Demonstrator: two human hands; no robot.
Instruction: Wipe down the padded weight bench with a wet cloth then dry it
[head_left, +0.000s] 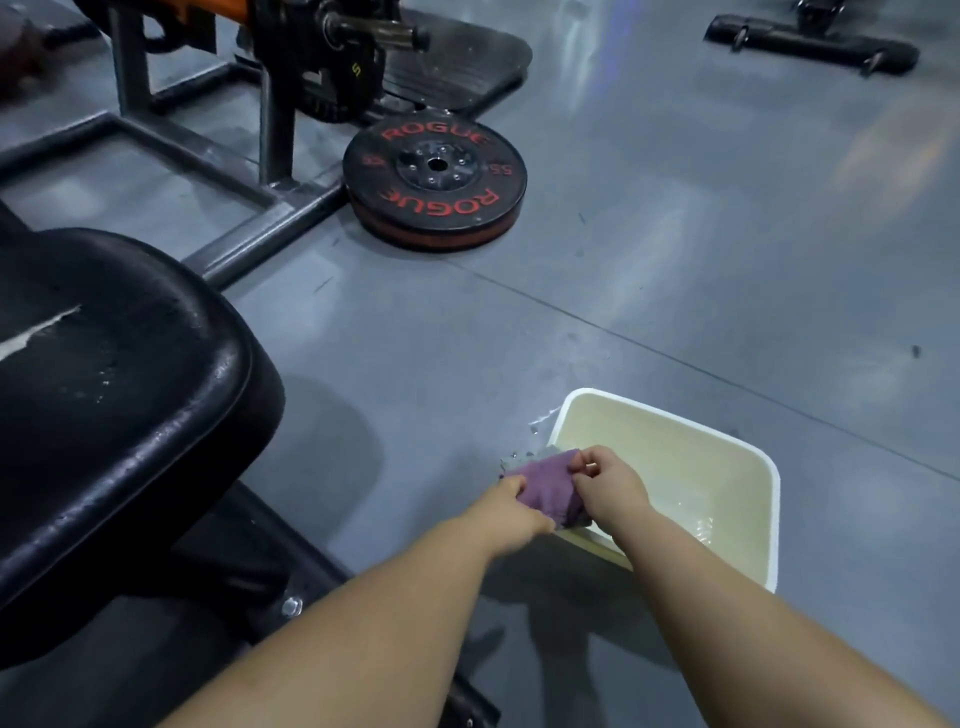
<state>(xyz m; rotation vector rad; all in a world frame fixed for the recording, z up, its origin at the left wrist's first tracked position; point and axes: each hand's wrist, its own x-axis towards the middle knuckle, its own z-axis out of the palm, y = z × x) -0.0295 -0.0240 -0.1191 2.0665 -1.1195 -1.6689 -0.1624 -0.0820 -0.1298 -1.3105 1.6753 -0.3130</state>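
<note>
At the basin (769, 514) near corner, both hands' fingers clamped on purple cloth (543, 488), bare floor (675, 260) beyond

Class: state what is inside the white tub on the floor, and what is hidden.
The tub holds rippled water. The left hand and right hand grip a purple cloth over its near corner, hiding what lies there.

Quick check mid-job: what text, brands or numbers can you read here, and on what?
"ROGUE": red, far arc of the weight plate on the floor.
"ROGUE": same plate, near arc, upside down.
"55": red, plate's right side.
Red mark on its left side: too blurred to read.
Yellow mark on the racked plate: too blurred.
No text on the purple cloth, tub or bench pad.
</note>
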